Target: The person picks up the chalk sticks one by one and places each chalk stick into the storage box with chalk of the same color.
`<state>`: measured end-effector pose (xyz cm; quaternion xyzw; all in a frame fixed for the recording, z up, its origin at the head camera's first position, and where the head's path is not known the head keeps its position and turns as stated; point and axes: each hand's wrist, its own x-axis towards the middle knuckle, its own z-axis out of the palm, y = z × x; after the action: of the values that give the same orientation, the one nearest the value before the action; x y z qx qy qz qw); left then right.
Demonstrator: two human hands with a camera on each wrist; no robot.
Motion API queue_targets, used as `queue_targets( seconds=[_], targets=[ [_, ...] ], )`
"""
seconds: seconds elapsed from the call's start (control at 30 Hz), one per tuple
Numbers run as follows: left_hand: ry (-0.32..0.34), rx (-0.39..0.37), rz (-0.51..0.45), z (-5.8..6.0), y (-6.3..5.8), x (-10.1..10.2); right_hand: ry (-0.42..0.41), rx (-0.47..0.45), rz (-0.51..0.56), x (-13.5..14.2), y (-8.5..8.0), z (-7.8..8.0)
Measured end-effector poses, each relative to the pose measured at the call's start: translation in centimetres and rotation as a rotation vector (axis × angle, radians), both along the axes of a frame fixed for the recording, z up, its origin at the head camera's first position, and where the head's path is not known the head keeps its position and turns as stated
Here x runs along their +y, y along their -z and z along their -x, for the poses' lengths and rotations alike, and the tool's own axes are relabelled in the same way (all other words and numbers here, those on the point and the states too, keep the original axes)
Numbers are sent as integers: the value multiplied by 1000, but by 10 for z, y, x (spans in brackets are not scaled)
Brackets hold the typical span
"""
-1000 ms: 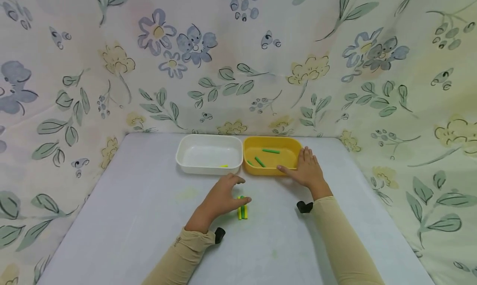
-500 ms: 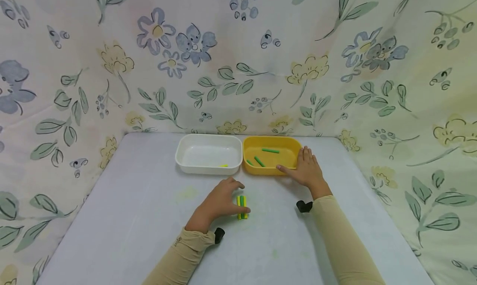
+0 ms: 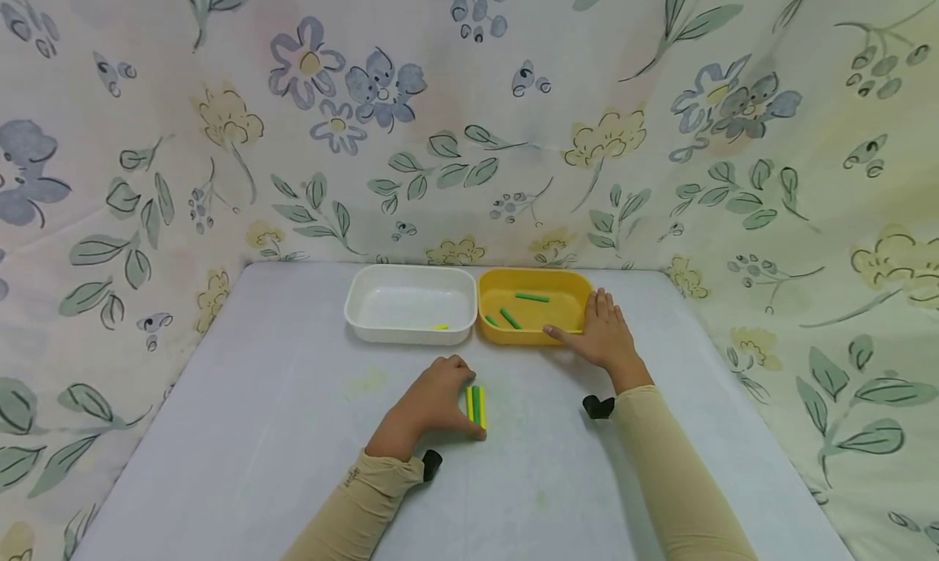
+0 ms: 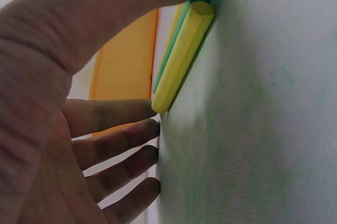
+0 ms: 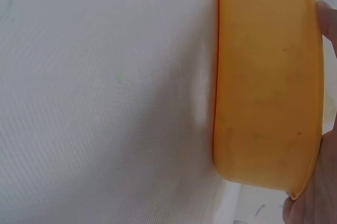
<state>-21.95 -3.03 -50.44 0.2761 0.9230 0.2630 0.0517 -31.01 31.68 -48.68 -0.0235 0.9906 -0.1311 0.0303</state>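
Observation:
Two yellow chalk sticks (image 3: 482,406) with a green chalk stick (image 3: 476,402) between them lie side by side on the table. My left hand (image 3: 434,399) spans their length, thumb by the near ends and index finger by the far ends. In the left wrist view the index fingertip is right at the end of a yellow stick (image 4: 181,58), the other fingers spread and straight. My right hand (image 3: 605,338) rests against the right end of the orange-yellow tray (image 3: 535,338), fingers straight along its side and thumb on the front rim.
A white tray (image 3: 411,337) with a small yellow piece (image 3: 440,327) in it stands left of the orange-yellow tray. Three green sticks (image 3: 532,298) lie in the orange-yellow one. Floral cloth (image 3: 455,137) hangs behind the white table (image 3: 257,382).
My left hand has drawn slightly toward me, its thumb moving from across the sticks to their near ends. The index finger has come down nearer the far ends. The right hand stays at the tray.

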Motion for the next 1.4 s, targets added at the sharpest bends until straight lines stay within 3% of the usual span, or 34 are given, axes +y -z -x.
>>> queue_targets(
  seconds=[0.53,1.03,1.4],
  targets=[
    [7,24,-1,-4,1,3,-7,14,12,0,0,-2],
    [-12,-21,-74,-3,-4,2,-6,13,16,-1,-1,0],
    [-7,29,-146,3,-21,9,0,9,18,-1,0,-2]
  ],
)
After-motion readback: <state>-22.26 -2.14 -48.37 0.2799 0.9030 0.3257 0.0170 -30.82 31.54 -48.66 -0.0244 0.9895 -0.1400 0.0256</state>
